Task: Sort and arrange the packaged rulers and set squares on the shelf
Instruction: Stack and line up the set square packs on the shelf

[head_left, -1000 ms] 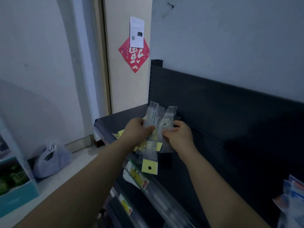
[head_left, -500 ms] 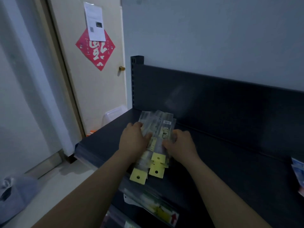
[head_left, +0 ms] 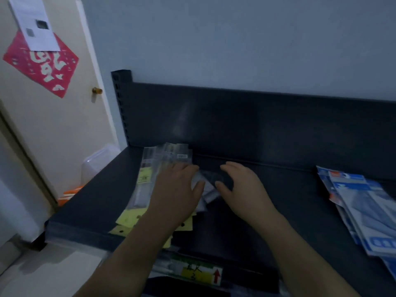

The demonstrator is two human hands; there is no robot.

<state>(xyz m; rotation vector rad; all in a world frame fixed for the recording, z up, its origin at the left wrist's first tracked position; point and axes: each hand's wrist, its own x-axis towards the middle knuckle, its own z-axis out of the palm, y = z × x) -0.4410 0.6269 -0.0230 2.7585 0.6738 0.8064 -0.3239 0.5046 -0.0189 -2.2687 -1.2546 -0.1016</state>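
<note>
Two bare hands work over a dark metal shelf (head_left: 267, 211) at the centre of the frame. The left hand (head_left: 177, 189) lies palm down, fingers straight and together, on a loose stack of clear packaged rulers (head_left: 154, 168). The stack sits at centre left of the shelf, its far ends close to the back panel (head_left: 257, 125). At least four yellow header cards (head_left: 127, 218) fan out from under the wrist at the front edge; blur hides the exact number of packs. The right hand (head_left: 242, 187) is just beside it, fingers spread and relaxed with the thumb held apart, holding nothing. One clear packet (head_left: 206, 190) lies between the two thumbs; whether either touches it cannot be told. At the right edge of the frame, at least three blue-and-white packages (head_left: 364, 211) lie overlapped on the same shelf, well apart from the rulers. In the upper left, one red diamond paper (head_left: 42, 65) and one white notice (head_left: 34, 24) hang on a door.
</note>
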